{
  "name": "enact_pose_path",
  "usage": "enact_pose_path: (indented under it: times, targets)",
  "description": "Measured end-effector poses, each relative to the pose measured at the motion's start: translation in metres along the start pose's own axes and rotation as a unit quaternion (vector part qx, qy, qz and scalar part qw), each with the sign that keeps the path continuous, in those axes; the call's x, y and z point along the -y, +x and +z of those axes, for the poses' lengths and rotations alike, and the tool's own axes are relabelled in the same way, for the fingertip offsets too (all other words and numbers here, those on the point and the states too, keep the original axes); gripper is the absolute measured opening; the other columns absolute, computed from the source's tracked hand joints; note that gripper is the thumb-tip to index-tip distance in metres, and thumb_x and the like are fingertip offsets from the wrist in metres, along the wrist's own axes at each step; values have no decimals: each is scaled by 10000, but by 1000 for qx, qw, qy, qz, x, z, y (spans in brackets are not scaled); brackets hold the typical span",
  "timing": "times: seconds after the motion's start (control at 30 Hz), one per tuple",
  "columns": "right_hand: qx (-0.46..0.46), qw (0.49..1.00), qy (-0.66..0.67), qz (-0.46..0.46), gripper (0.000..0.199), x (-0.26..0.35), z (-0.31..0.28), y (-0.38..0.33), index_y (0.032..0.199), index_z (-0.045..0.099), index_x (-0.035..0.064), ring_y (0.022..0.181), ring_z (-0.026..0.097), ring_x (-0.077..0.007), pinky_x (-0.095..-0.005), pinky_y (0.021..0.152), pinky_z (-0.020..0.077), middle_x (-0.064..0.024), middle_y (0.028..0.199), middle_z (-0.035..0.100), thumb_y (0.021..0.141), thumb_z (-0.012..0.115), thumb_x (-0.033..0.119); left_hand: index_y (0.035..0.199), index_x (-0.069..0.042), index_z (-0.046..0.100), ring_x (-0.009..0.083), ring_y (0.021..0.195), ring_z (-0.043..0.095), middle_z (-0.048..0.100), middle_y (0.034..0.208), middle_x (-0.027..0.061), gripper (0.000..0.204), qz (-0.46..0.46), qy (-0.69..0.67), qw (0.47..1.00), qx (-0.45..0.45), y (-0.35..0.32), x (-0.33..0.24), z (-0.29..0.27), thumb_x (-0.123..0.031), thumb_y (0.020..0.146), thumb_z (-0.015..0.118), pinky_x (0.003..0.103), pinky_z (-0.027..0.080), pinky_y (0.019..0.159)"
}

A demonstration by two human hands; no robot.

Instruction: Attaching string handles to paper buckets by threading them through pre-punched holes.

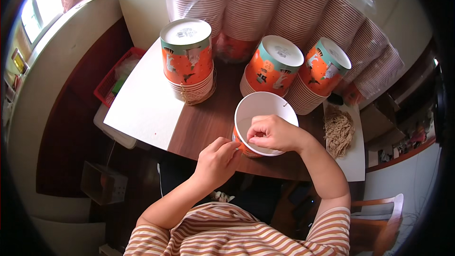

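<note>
A paper bucket [266, 103], white inside and orange outside, stands mouth up near the table's front edge. My right hand [268, 132] reaches over its mouth, thumb and fingers pinched together just inside the near left rim. Outside that same rim, my left hand [219, 160] has its fingertips closed against the orange wall. Whatever lies between the fingers of either hand is too small or hidden to make out. On the bucket's far right rim a short bit of cord [286, 105] shows.
Upside-down bucket stacks, one at left [188, 66], one in the middle [272, 68] and one at right [320, 73], stand behind. Cords [194, 98] hang around the left stack. A heap of beige cords [338, 132] lies at right. Tall wrapped bucket stacks [253, 2] line the back.
</note>
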State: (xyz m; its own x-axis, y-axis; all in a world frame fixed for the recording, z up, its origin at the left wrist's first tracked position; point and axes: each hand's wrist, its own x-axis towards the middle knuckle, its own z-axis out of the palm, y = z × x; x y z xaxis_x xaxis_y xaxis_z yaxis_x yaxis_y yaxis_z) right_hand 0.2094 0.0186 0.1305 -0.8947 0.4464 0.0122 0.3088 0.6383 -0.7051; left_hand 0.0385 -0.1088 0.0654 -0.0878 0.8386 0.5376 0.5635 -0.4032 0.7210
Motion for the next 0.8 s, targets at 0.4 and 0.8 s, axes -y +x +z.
enact_pose_path:
  times: [0.4,0.8]
  targets:
    - [44,997,44,44,85,4,-7,0,851,670,22,746,581,-196,-314,672,474,-76,826,594,827,628,92,915,-41,655,218,600,608,604,778,85,179,37,22,999,-19,2,2,4,-19,754,729,299,498,525]
    - [26,999,42,18,71,-2,-1,3,869,667,25,726,545,-146,-283,655,445,-45,803,577,835,662,88,905,-52,651,240,631,632,613,800,90,194,37,43,998,-26,3,2,8,-40,736,747,311,516,545]
